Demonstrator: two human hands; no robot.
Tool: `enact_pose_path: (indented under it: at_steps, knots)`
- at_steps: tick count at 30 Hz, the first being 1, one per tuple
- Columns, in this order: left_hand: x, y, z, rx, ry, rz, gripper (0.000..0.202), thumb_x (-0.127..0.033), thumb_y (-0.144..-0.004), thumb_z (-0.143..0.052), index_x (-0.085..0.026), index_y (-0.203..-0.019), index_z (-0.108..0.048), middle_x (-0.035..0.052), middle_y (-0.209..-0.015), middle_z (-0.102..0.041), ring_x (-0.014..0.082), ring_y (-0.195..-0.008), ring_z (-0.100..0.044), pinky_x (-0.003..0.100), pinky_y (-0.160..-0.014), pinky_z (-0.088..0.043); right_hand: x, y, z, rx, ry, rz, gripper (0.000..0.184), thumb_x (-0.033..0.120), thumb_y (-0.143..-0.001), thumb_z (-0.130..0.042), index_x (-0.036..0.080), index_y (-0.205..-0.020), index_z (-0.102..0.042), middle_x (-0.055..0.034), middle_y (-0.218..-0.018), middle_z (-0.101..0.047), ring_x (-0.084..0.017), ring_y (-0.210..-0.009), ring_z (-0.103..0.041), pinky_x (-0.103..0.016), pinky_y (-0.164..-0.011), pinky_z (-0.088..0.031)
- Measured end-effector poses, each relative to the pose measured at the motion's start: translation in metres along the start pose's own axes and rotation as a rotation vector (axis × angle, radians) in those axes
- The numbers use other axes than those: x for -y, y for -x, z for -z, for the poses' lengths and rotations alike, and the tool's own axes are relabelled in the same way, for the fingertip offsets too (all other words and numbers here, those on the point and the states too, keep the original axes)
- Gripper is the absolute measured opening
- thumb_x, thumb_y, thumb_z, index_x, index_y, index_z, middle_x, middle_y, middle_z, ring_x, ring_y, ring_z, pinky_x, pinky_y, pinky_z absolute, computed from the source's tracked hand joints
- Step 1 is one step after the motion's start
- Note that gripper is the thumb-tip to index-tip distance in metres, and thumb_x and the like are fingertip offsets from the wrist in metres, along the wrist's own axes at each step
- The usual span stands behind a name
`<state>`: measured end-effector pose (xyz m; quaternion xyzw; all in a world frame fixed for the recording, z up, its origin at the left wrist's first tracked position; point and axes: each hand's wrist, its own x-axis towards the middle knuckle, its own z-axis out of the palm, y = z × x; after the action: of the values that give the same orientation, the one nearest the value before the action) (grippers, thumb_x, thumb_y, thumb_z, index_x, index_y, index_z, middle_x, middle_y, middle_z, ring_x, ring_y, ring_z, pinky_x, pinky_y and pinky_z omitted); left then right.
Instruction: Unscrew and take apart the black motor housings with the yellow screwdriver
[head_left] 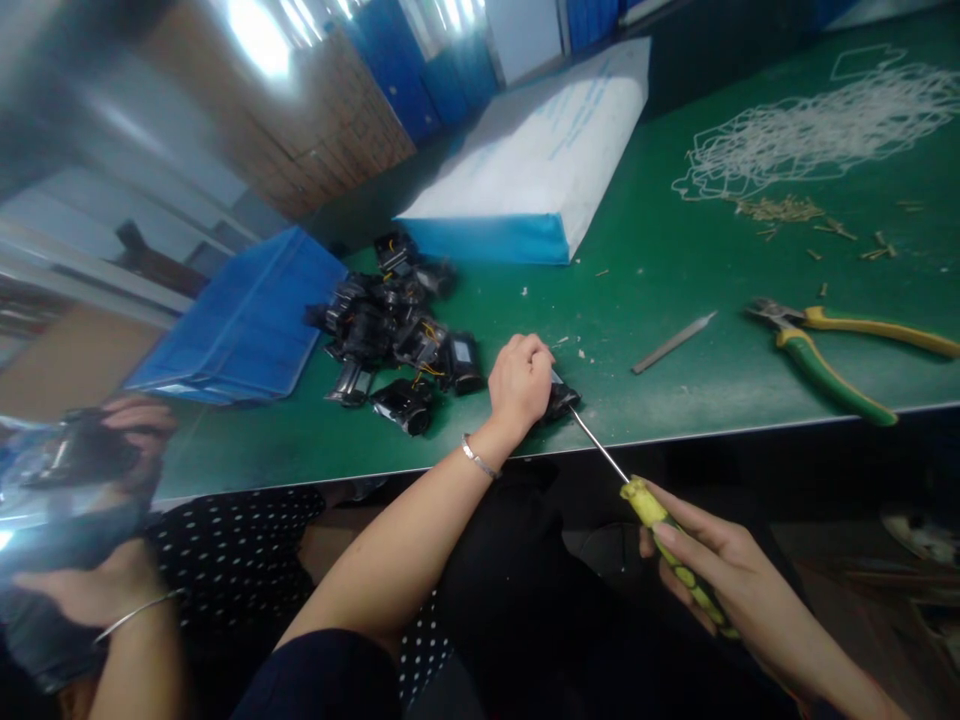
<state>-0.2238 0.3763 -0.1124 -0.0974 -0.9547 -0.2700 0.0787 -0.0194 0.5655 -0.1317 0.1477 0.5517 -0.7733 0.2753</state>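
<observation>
Screwdriver [636, 492] seems light, stiff; I favour its handle [684, 573], where right fingers [684, 510] wrap, left fingers [534, 347] clasping black part [561, 398].

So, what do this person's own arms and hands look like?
Both hands are ungloved. The left hand has a slim, silver-coloured bracelet at its wrist, and the left arm wears a dark sleeve that leaves the forearm uncovered. The right hand shows no bracelet, and its forearm is uncovered too. No cables or markings show on either.
</observation>
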Motion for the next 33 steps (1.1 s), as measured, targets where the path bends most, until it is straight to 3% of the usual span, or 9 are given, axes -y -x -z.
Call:
enact_pose_path:
  at_steps: [19,26,30,33]
  knots:
    - [0.001,-0.001,-0.001,-0.011,-0.005,-0.019,0.024,-0.019,-0.087,-0.036,-0.022,-0.071,-0.054,0.0012,-0.090,-0.061,0.0171,-0.091,-0.056,0.028,-0.078,-0.042,0.002,-0.003,-0.003,-0.005,-0.054,-0.005,0.050,0.045,-0.089,-0.058,0.033,-0.137,-0.047,-0.0018,-0.087,-0.057,-0.007,-0.050,-0.045,-0.015,-0.036,-0.033]
    - [0.003,0.000,-0.002,-0.021,0.007,-0.023,0.023,-0.020,-0.087,-0.036,-0.022,-0.071,-0.053,0.0007,-0.090,-0.060,0.0169,-0.090,-0.055,0.028,-0.076,-0.042,0.007,0.001,-0.005,-0.043,-0.159,-0.080,0.053,0.043,-0.087,-0.062,0.029,-0.136,-0.049,-0.0031,-0.087,-0.061,-0.010,-0.053,-0.049,-0.014,-0.036,-0.035]
    - [0.002,0.000,-0.001,-0.009,-0.020,-0.013,0.023,-0.020,-0.087,-0.036,-0.023,-0.072,-0.054,0.0007,-0.091,-0.060,0.0168,-0.091,-0.055,0.027,-0.077,-0.042,0.012,0.002,0.000,-0.037,-0.412,-0.180,0.042,0.034,-0.085,-0.065,0.020,-0.125,-0.060,-0.0082,-0.099,-0.065,-0.016,-0.077,-0.061,-0.019,-0.059,-0.052]
    - [0.001,0.001,0.000,-0.009,-0.021,-0.021,0.023,-0.020,-0.087,-0.036,-0.023,-0.073,-0.054,0.0006,-0.092,-0.060,0.0169,-0.092,-0.055,0.027,-0.077,-0.042,0.014,0.000,0.003,0.057,-0.581,-0.286,0.036,0.022,-0.081,-0.069,0.016,-0.116,-0.066,-0.0111,-0.105,-0.066,-0.017,-0.088,-0.064,-0.022,-0.077,-0.054]
